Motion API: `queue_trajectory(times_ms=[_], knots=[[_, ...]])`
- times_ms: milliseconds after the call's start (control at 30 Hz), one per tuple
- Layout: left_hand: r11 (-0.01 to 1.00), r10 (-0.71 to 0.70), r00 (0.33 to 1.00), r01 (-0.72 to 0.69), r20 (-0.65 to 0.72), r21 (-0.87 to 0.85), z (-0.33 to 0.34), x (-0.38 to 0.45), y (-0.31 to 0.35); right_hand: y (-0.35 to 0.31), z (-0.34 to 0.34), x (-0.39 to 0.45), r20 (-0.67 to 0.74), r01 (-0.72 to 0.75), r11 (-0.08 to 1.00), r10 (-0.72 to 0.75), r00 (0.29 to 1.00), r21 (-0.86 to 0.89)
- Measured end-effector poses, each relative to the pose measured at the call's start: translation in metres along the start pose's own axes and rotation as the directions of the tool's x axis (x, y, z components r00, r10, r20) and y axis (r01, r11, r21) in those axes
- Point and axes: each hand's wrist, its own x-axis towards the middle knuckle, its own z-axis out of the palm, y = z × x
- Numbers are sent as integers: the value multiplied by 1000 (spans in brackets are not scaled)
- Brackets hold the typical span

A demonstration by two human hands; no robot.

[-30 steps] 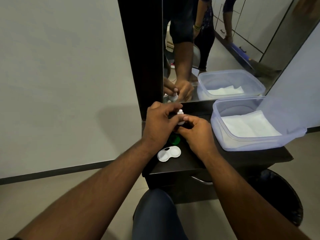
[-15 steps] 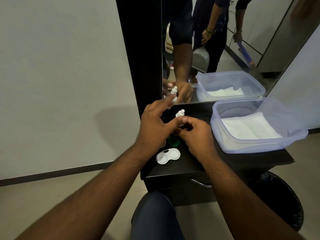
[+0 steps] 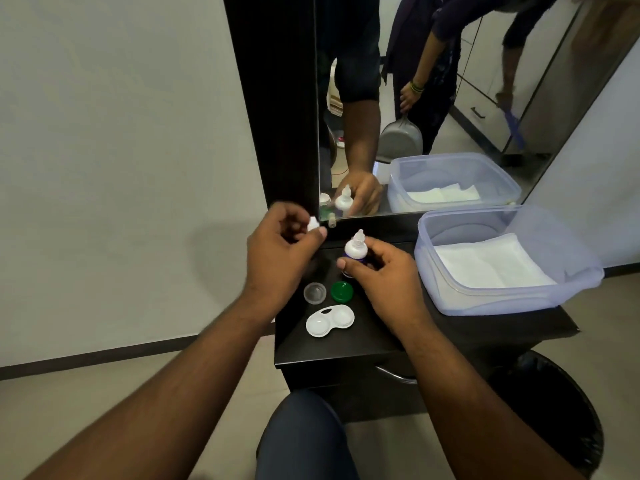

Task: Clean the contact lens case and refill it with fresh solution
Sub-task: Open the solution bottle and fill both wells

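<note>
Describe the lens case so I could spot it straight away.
Find the black table under the mirror. Near its front edge, below the green cap and clear cap, lies the lens case. It alone is white and has two round, open wells joined side by side.

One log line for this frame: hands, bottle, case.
left hand: holds bottle cap | right hand: grips solution bottle, uncapped | lens case: open, on table

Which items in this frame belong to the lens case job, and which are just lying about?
Job:
solution bottle, held by right hand
bottle cap, pinched by left hand
lens case
green lid
clear lid

Lying about:
plastic tub with tissue
mirror
</note>
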Motion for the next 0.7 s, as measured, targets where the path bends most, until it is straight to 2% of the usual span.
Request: queue_trajectory(times_ms=[100,267,433,600,700], knots=[[974,1,992,-30,129,224,-8,-1,-16,1,-2,-1,-38,17,999,-16,999,28],[911,18,939,-158,345,382,-2,2,-22,-2,-3,-3,-69,68,996,-65,996,49],[935,-57,958,-47,282,350,-1,-5,-39,-1,-4,-4,-38,104,994,-102,994,41],[953,-75,954,-17,290,303,-4,1,-45,-6,-4,-6,15,131,991,-132,991,30],[973,-124,952,61,281,225,-11,-2,-43,-7,-6,-8,47,130,989,-133,990,72]])
